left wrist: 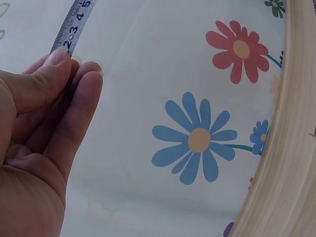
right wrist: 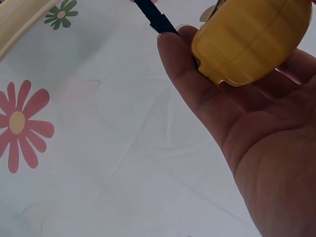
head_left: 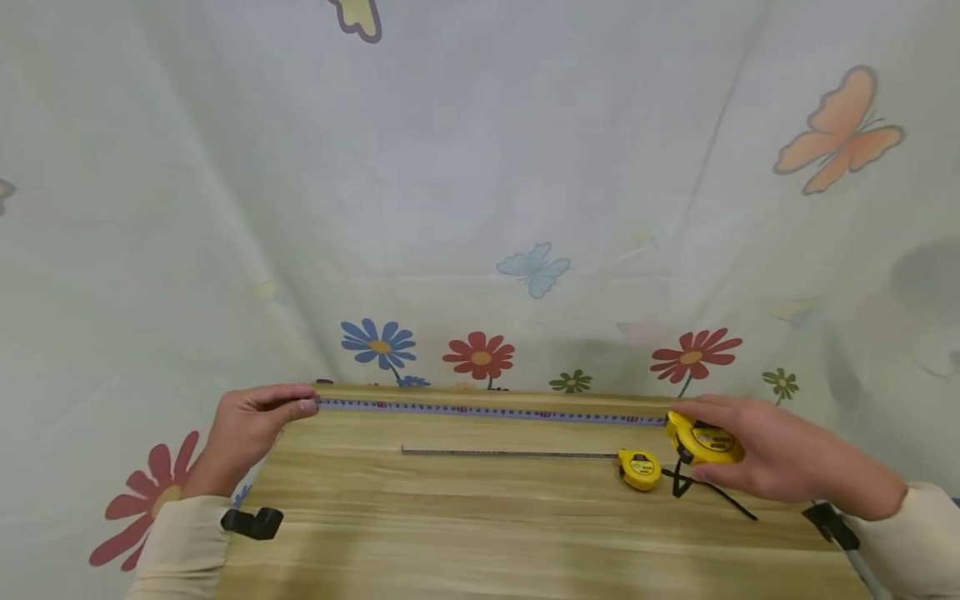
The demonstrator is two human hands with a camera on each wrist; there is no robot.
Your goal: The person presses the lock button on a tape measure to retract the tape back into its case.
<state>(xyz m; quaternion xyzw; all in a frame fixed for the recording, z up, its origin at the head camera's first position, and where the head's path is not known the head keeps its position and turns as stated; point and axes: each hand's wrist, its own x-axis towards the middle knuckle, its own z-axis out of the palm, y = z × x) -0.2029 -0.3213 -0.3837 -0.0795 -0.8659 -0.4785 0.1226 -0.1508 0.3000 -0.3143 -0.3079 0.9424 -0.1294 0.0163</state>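
My left hand [head_left: 251, 429] pinches the end of a long measuring blade [head_left: 487, 410] between thumb and fingers. In the left wrist view the thumb [left wrist: 57, 59] covers the first marks, with the numbers 2 to 5 showing beyond it. At the blade's other end, my right hand [head_left: 795, 454] grips the yellow case of the larger tape measure [head_left: 705, 442], from which a black strap [head_left: 727, 497] hangs. The blade stretches nearly straight between both hands. Nearer to me, a smaller yellow tape measure [head_left: 641, 472] lies on the wooden table with its thin blade [head_left: 510, 454] drawn out leftward.
The wood-grain table [head_left: 450, 533] ends at its far edge, just beyond the long blade. Behind it hangs a pale cloth [head_left: 465, 167] printed with flowers and butterflies. Black bands with mounts [head_left: 253, 523] sit at both wrists.
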